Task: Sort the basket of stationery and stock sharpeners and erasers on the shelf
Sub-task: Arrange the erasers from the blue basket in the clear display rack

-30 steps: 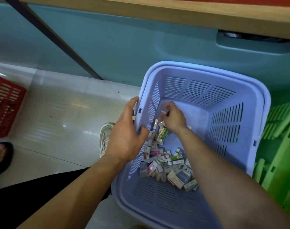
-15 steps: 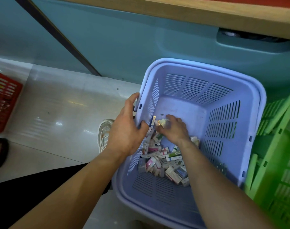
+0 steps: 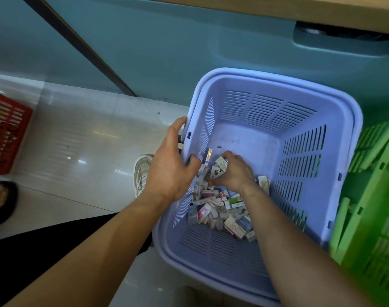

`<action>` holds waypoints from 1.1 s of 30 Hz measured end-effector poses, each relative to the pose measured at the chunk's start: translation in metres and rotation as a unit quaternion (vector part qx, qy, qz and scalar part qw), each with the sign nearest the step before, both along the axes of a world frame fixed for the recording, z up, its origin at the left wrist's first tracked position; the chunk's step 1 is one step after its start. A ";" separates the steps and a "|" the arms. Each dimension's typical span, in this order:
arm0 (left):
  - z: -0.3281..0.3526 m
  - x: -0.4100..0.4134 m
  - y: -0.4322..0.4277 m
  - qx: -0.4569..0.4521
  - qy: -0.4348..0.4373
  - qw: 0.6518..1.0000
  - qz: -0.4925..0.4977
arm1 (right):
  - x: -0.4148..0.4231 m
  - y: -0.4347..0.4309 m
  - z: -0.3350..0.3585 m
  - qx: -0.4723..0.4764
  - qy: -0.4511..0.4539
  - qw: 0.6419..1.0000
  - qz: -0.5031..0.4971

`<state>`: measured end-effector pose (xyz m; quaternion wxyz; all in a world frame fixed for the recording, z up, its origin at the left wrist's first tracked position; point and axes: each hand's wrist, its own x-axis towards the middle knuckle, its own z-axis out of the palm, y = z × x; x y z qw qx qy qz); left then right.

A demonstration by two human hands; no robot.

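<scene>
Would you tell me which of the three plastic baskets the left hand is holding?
The lavender basket, between the red basket and the green basket: the left hand grips its rim; the others are untouched.

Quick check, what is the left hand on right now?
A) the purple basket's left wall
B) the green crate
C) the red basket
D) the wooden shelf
A: the left hand grips the left wall of the purple basket, thumb inside, while the right hand pinches small boxes in it.

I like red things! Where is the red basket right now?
In the head view, the red basket sits on the floor at the far left edge, well left of the purple basket of small boxes.
</scene>
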<state>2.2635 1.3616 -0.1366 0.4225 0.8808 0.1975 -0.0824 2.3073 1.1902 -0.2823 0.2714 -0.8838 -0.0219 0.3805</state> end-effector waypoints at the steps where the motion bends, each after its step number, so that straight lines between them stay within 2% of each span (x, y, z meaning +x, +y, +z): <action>1: 0.000 0.000 0.000 0.000 -0.001 1.000 0.001 | -0.001 0.000 0.000 0.009 0.005 1.000 -0.008; 9: 0.002 0.000 0.000 0.008 0.000 1.000 -0.001 | -0.011 0.002 0.005 0.128 0.033 0.989 -0.062; 18: 0.001 -0.001 0.000 0.038 0.001 0.999 -0.007 | -0.015 0.004 0.025 0.214 0.060 0.950 -0.218; 24: 0.006 -0.003 0.003 0.073 0.006 0.996 -0.048 | -0.024 -0.013 0.094 0.302 0.029 0.908 -0.291; 28: 0.036 -0.002 -0.002 0.146 -0.009 0.986 -0.075 | -0.039 -0.031 0.159 0.346 0.006 0.895 -0.282; 30: 0.063 -0.002 -0.014 0.086 -0.042 0.990 -0.107 | -0.050 -0.042 0.194 0.360 -0.005 0.896 -0.262; 33: 0.113 -0.011 -0.036 -0.116 0.006 0.979 -0.170 | -0.061 -0.058 0.246 0.388 -0.023 0.894 -0.225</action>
